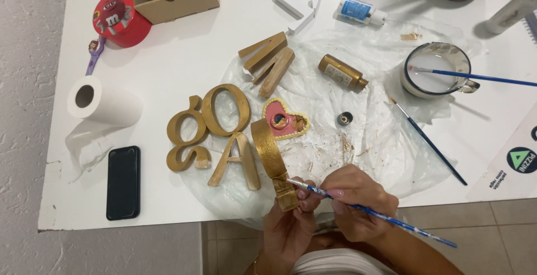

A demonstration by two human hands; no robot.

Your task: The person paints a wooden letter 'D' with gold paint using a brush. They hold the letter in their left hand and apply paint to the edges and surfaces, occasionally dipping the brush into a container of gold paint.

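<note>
Gold wooden letter (pixel 272 160), pinched at its lower end in my left hand (pixel 288 227); my right hand (pixel 358 199) grips a blue brush (pixel 369 210), tip touching the letter. Just beyond my fingers sit a gold A (pixel 238 160), a heart palette (pixel 285 119), then a paint bottle (pixel 342 72) and mug (pixel 436 69).

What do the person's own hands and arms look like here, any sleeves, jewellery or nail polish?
Both forearms are bare, with no sleeves reaching into view. The left hand has a thin gold-coloured bracelet at the wrist. The right hand has longish nails in a pale pink polish. No rings or watch can be made out. A white garment shows at the bottom edge.
</note>
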